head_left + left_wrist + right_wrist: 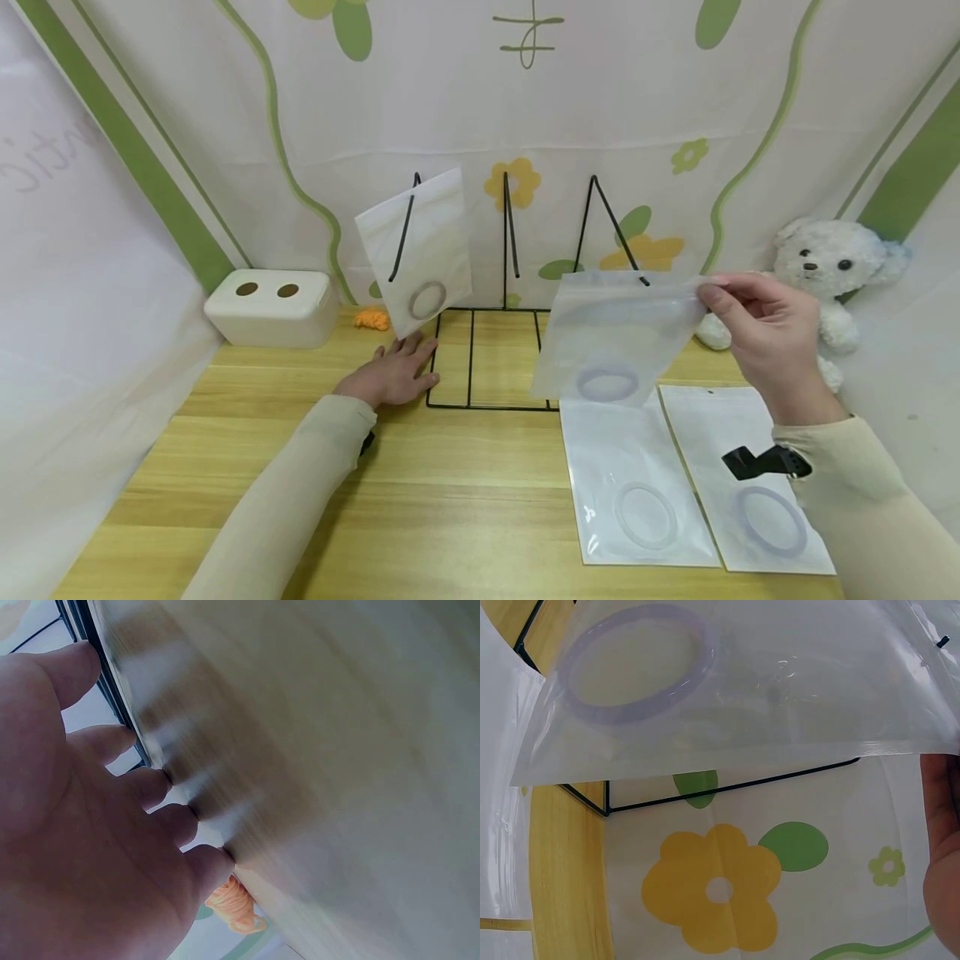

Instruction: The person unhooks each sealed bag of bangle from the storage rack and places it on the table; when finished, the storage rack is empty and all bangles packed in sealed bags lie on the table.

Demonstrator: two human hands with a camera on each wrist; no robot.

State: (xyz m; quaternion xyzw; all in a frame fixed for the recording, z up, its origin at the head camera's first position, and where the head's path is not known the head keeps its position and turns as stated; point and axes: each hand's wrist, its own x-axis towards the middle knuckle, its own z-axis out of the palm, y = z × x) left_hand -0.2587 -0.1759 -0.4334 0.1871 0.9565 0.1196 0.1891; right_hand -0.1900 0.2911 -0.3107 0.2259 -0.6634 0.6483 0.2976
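Note:
My right hand [772,333] pinches the top right corner of a translucent zip bag [600,325] with a pale lavender bangle [607,382] inside. The black tip of the rack's right hook pokes out near the bag's top edge, and the bag hangs tilted there. In the right wrist view, the bangle [637,664] shows through the plastic. My left hand [393,371] rests on the table with fingers spread, thumb at the left side of the black wire rack [471,358]. Its fingertips [214,862] touch the wood. Another bagged bangle [427,300] hangs from the left hook.
Two white bags [637,467] with bangles lie at the front right, side by side. A white box [273,308] with two round holes and a small orange object [372,319] stand at the back left. A white plush bear [832,267] sits at the back right, before a floral curtain.

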